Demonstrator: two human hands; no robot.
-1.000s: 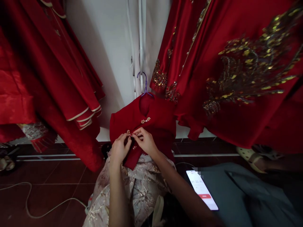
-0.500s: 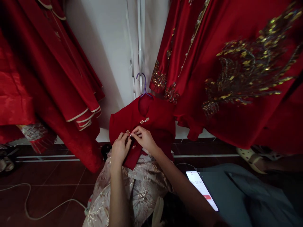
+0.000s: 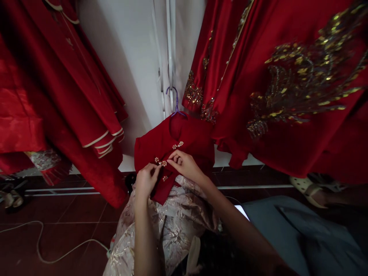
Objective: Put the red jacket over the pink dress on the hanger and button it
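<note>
A short red sleeveless garment (image 3: 198,142) hangs on a purple hanger (image 3: 176,103) in front of me. Flower-shaped jewelled clasps run down its front: an upper one (image 3: 178,145), a middle one (image 3: 164,163) and a lower one (image 3: 165,178). My left hand (image 3: 146,179) is closed in a pinch at the left side of the middle clasp. From the right, my right hand (image 3: 186,165) pinches at that same clasp's edge, thumb and forefinger together. Exactly how much of the clasp or cloth lies between the fingertips is hard to see.
Red garments (image 3: 94,99) hang at left, and a gold-sequinned red one (image 3: 287,145) at right. Shiny pale patterned cloth (image 3: 175,234) covers my lap. A lit phone (image 3: 241,211) lies on grey-blue cloth (image 3: 267,218). A white cable (image 3: 69,253) crosses the tiled floor.
My right hand has shifted slightly right, away from my left fingers, uncovering the middle clasp. My right forearm now covers most of the phone.
</note>
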